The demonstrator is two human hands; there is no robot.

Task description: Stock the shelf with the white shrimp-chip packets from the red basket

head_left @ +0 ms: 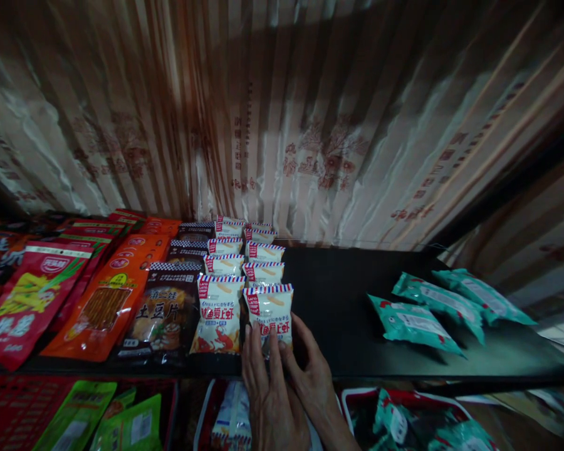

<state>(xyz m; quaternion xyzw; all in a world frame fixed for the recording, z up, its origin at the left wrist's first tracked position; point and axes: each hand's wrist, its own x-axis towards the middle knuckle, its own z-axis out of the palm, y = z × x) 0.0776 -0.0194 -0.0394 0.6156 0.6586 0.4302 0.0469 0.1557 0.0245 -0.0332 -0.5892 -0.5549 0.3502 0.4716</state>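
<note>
A white snack bag (269, 304) with a striped top edge and a red corner label stands upright at the front of its row on the black shelf. My left hand (267, 388) lies against its lower front and left side, fingers stretched out. At the lower right edge, my right hand (313, 369) has thumb and fingers around the bag. Part of its lower print is covered by my fingers. Close on the left stands a matching snack bag (219, 313), and more of the same kind are lined up behind both.
Left of these stand dark potato-chip bags (162, 313), orange packets (98, 300) and red packets (37, 294). Several teal packets (418, 326) lie on the shelf (338, 313) at right. Below are a red basket (4, 407) and white-rimmed bins (357, 393). Printed sheeting (286, 125) hangs behind.
</note>
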